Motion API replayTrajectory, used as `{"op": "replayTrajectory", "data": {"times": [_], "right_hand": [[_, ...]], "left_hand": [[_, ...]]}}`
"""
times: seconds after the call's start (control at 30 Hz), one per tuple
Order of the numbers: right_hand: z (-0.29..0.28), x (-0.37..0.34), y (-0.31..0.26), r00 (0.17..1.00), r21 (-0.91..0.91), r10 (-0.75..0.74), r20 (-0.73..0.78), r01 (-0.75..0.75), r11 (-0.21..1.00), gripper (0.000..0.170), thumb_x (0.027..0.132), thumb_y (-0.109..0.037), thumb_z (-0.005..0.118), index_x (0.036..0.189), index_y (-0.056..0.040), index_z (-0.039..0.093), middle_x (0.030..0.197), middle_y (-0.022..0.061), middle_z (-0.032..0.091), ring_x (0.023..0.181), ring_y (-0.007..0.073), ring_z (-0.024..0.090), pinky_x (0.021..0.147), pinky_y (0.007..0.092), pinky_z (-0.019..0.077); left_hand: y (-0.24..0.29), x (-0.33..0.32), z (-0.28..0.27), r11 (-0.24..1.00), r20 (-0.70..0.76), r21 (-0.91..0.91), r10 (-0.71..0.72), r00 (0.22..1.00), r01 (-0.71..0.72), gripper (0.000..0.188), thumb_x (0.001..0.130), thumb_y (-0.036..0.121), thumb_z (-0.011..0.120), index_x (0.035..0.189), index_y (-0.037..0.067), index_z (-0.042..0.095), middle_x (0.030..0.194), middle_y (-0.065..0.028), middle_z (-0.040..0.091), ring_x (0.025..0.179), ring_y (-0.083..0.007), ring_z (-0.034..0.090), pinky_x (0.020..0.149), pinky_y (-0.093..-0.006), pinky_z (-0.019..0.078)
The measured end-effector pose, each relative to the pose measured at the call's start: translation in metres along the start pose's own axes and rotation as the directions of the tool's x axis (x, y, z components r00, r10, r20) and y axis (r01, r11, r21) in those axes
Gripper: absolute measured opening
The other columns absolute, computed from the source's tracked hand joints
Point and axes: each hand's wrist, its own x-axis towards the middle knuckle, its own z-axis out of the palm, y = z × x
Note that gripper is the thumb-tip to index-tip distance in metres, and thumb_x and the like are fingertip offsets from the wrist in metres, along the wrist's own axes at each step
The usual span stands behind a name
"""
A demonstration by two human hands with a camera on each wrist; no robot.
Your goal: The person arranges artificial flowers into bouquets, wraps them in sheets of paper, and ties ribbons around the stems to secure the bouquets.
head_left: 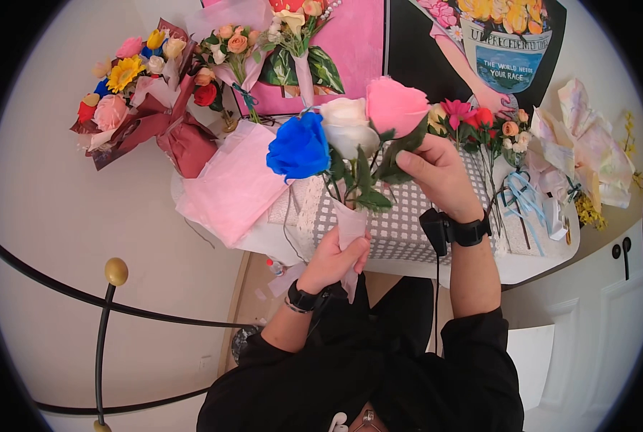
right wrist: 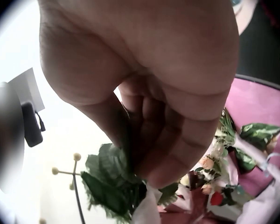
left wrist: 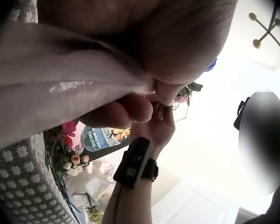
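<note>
My left hand [head_left: 327, 261] grips the stems of a small bouquet, wrapped in pale pink paper [head_left: 351, 222]. The bouquet has a blue rose [head_left: 298, 147], a white rose [head_left: 346, 122] and a pink rose [head_left: 397, 108], with green leaves below the blooms. Just under the pink rose, my right hand [head_left: 447, 176] pinches a green leaf [head_left: 392, 171] between thumb and fingers. Close up in the right wrist view, the thumb and fingertips meet at the dark green leaves [right wrist: 109, 175]. In the left wrist view the fingers curl round the paper wrap [left wrist: 60, 84].
Behind lies a table with a grey checked cloth [head_left: 408, 230]. Pink wrapping sheets [head_left: 228, 187] lie at its left, near a large wrapped bouquet [head_left: 184, 137]. Loose flower stems [head_left: 487, 158] and blue ribbon [head_left: 524, 194] are at the right. Painted pictures [head_left: 364, 43] stand at the back.
</note>
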Motion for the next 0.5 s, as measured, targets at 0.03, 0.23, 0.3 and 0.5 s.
{"op": "replayTrajectory", "data": {"times": [0.03,0.23,0.3,0.5], "right_hand": [[-0.001,0.0,0.0,1.0,0.0,0.0,0.001,0.0,1.0,0.021,0.096,-0.009,0.062,0.113,0.0023,0.064,0.102,0.0035,0.069,0.092,0.0082,0.063,0.083,0.0251,0.0508],[-0.004,0.0,0.0,1.0,-0.233,0.011,0.025,-0.005,0.972,0.023,0.099,-0.01,0.056,0.117,0.002,0.061,0.103,0.0033,0.066,0.092,0.0093,0.06,0.084,0.0275,0.0496],[0.003,0.006,0.014,0.992,-0.314,-0.06,-0.114,0.021,0.949,0.021,0.097,-0.007,0.054,0.115,0.0014,0.062,0.099,0.0007,0.064,0.088,0.0081,0.059,0.08,0.0261,0.0491],[0.004,0.0,0.008,0.973,-0.103,-0.004,-0.229,-0.02,0.994,0.022,0.092,-0.007,0.062,0.113,0.0012,0.065,0.098,0.0031,0.067,0.085,0.0082,0.062,0.077,0.0249,0.0504]], "left_hand": [[0.003,0.0,0.001,1.0,-0.011,0.002,-0.001,1.0,0.001,0.014,0.101,0.015,0.05,0.107,0.002,0.049,0.068,-0.0053,0.054,0.056,-0.0132,0.052,0.054,-0.0285,0.0447],[0.007,0.002,0.004,0.999,-0.076,0.015,-0.035,0.997,0.036,0.014,0.101,0.015,0.051,0.106,0.002,0.05,0.067,-0.0045,0.054,0.055,-0.0117,0.052,0.053,-0.0268,0.0436],[0.007,0.001,0.005,0.995,-0.066,0.087,-0.049,0.997,0.055,0.015,0.101,0.016,0.052,0.107,0.003,0.05,0.067,-0.0041,0.055,0.054,-0.0111,0.051,0.053,-0.0262,0.0434],[0.006,0.0,0.005,0.994,-0.013,0.099,-0.036,0.999,0.037,0.013,0.1,0.014,0.053,0.107,0.003,0.052,0.068,-0.003,0.055,0.055,-0.0101,0.052,0.052,-0.0252,0.0432]]}}
